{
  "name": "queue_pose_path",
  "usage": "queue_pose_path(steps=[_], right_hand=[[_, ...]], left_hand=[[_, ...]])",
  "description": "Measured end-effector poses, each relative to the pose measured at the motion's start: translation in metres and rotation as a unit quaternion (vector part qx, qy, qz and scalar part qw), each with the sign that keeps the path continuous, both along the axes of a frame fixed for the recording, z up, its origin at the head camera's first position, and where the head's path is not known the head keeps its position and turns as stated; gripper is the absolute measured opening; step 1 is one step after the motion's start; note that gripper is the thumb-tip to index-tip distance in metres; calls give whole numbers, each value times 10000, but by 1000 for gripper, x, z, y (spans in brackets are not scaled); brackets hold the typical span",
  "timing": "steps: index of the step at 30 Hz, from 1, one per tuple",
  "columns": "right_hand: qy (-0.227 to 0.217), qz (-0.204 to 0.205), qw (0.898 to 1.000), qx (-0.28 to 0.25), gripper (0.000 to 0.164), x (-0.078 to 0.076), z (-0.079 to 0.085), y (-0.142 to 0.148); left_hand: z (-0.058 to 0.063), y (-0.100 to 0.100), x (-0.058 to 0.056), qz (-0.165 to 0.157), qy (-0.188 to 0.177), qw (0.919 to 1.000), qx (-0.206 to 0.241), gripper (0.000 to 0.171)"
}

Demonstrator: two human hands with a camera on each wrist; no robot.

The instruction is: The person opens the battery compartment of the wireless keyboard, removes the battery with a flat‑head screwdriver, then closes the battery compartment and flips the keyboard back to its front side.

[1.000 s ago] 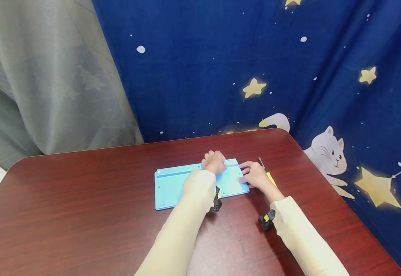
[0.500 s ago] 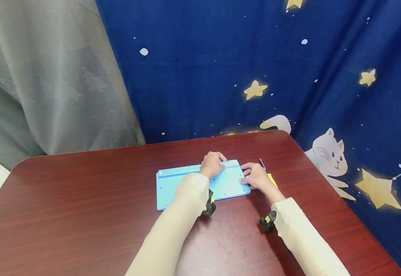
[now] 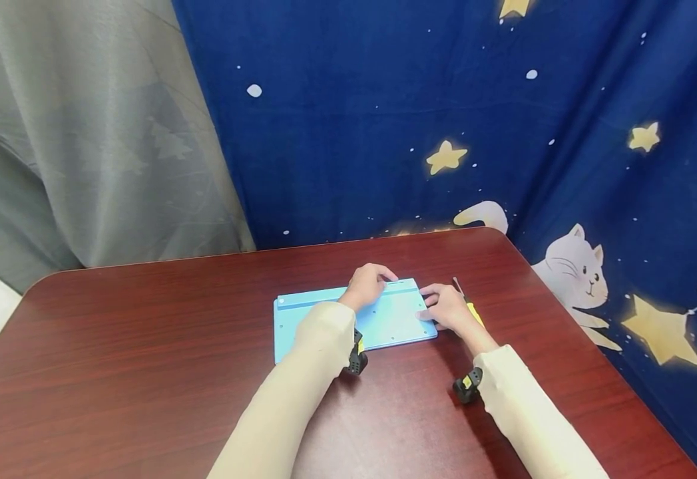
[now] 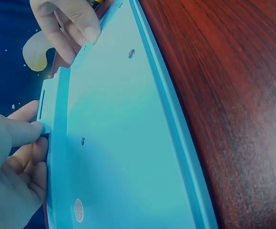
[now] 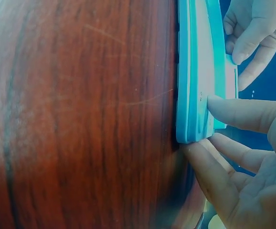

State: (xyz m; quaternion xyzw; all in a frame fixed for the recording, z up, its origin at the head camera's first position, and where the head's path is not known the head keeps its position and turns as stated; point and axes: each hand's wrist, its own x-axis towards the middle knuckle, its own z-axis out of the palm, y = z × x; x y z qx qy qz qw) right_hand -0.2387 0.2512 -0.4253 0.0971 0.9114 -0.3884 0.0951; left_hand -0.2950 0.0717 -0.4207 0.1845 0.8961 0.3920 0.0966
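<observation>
A light blue keyboard (image 3: 393, 319) lies underside up on the table, showing small screws and a raised ridge along its far edge. My left hand (image 3: 363, 285) is at that ridge. In the left wrist view its thumb and fingers pinch a small slotted panel (image 4: 50, 105), which looks like the battery cover and juts out past the ridge. My right hand (image 3: 447, 305) grips the keyboard's right end, thumb on top and fingers around the edge, as the right wrist view shows. A screwdriver (image 3: 474, 311) with a yellow handle lies just beyond the right hand, partly hidden by it.
The dark red wooden table (image 3: 144, 359) has rounded far corners. Behind it hang a grey curtain (image 3: 96, 133) and a blue curtain (image 3: 336, 133) with stars and a cat. A small black camera (image 3: 466, 386) is on the right wrist, and another on the left.
My left hand has slid a little to the left and turned, its fingers going from pressing on the ridge to pinching the slotted panel. The right hand keeps its hold on the keyboard.
</observation>
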Motion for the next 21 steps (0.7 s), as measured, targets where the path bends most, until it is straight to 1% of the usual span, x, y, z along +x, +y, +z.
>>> queue_pose_path(steps=[3, 7, 10, 14, 21], right_hand=[[7, 1, 10000, 12, 49, 0, 0, 0], [23, 6, 10000, 31, 50, 0, 0, 1], [13, -23, 10000, 29, 50, -1, 1, 1], [3, -14, 10000, 16, 49, -1, 1, 2], [69, 43, 9999, 89, 49, 1, 2, 0]], left_hand=[[2, -2, 0, -27, 5, 10000, 41, 24], [6, -5, 1, -44, -85, 9997, 240, 24], [8, -9, 0, -2, -237, 9987, 446, 24], [10, -13, -2, 81, -331, 9979, 547, 24], [9, -23, -4, 104, -83, 9987, 494, 24]])
